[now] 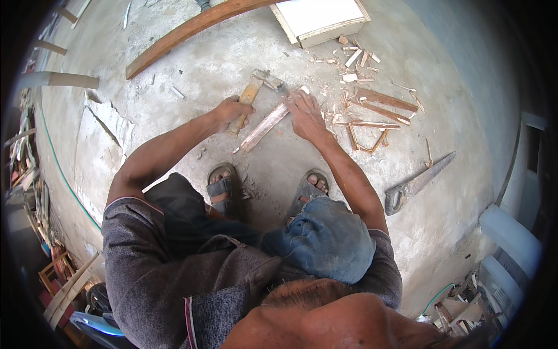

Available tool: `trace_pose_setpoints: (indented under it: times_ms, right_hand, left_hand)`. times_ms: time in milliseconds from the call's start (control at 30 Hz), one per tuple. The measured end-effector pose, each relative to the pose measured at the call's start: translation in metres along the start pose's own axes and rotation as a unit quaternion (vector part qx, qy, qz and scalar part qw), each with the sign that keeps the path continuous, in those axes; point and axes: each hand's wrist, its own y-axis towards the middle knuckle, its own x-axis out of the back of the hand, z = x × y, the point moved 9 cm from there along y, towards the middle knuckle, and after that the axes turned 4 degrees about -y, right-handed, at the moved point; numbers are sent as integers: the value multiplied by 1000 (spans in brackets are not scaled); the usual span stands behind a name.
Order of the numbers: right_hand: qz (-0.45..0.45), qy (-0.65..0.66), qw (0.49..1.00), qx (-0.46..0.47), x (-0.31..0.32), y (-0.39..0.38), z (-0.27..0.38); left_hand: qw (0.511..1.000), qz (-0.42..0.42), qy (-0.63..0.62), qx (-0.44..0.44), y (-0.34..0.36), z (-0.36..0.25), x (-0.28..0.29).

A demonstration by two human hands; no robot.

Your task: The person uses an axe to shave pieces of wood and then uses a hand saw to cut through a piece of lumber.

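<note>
My left hand [231,111] is closed round the thick yellowish handle [251,93] of a hammer-like tool. The tool's grey, worn head [268,79] points right, close to the fingers of my other hand; its exact kind is hard to make out. A pale, rough strip of wood [264,129] slants across the floor between my hands, its lower end near my feet. My right hand [307,114] grips the strip near its upper end, where a white tip [305,89] shows past the fingers.
Wood chips [354,61] and brown offcuts [383,104] litter the floor at right. A handsaw [418,183] lies farther right. Beyond are a long brown beam [192,36] and a white-topped box [334,35]. A green hose [61,163] runs along the left.
</note>
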Motion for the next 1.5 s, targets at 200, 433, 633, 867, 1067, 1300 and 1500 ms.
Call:
trace_pose_setpoints:
  times_ms: [200,433,633,867,1067,1300,1500]
  right_hand:
    - [186,-72,978,-59,-37,11,-19]
    - [309,89,921,-221,-4,-94,-45]
    - [198,137,900,-363,8,-190,-87]
    - [-35,56,984,-165,66,-53,-92]
    - [95,551,799,-221,2,166,-28]
    - [18,755,595,-276,-86,310,-2]
    - [-86,848,470,-228,-74,336,-2]
  left_hand:
    - [997,70,1,33,11,6,5]
    - [990,80,105,42,-23,-2,22]
    - [996,75,35,45,-24,-2,13]
    - [995,-6,-100,17,-81,-20,16]
    - [960,-12,-278,32,-73,16,51]
    - [938,-142,-310,-60,-113,38,97]
    - [926,-100,-362,-13,-111,55,109]
